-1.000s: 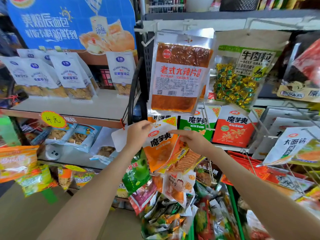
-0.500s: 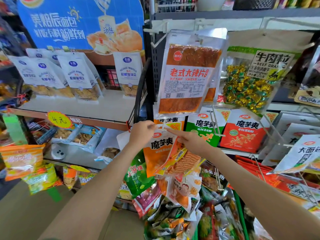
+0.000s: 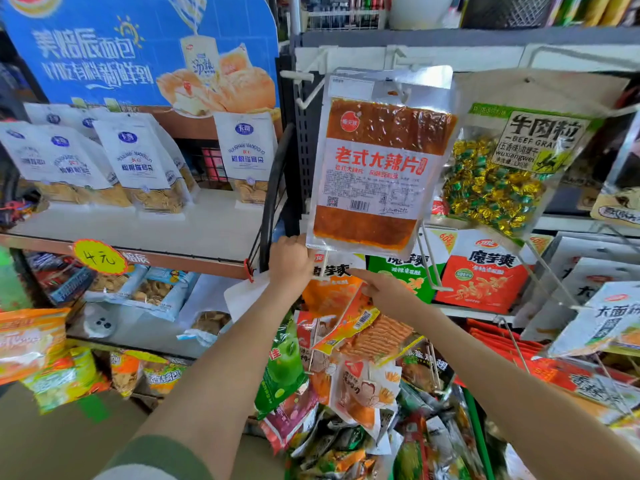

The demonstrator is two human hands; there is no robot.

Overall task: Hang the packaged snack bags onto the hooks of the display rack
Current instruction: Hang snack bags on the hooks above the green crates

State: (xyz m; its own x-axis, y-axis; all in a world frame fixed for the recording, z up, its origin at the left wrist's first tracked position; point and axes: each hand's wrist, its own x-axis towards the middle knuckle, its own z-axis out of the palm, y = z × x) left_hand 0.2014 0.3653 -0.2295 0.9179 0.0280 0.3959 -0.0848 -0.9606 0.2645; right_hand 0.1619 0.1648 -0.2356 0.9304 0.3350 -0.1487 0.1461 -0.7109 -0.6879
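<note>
An orange snack bag (image 3: 329, 292) with a white header sits at the left end of the rack's second row, right at a white hook tip (image 3: 322, 277). My left hand (image 3: 290, 260) grips the bag's top left corner. My right hand (image 3: 384, 293) holds its top right edge, forefinger stretched along the header. A large red spicy-strip bag (image 3: 374, 168) hangs from a hook just above both hands. A green bag (image 3: 403, 277) and a red bag (image 3: 481, 271) of the same kind hang to the right.
Below my hands hangs a dense bunch of mixed snack bags (image 3: 349, 389). A beef-grain bag (image 3: 502, 174) hangs at the upper right. Wire hooks (image 3: 429, 265) stick out toward me. To the left, a shelf (image 3: 194, 233) carries white cookie bags (image 3: 138, 161).
Both hands have lifted the orange bag's header up and toward the rack, until it sits under the red bag's lower edge. The camera has come closer.
</note>
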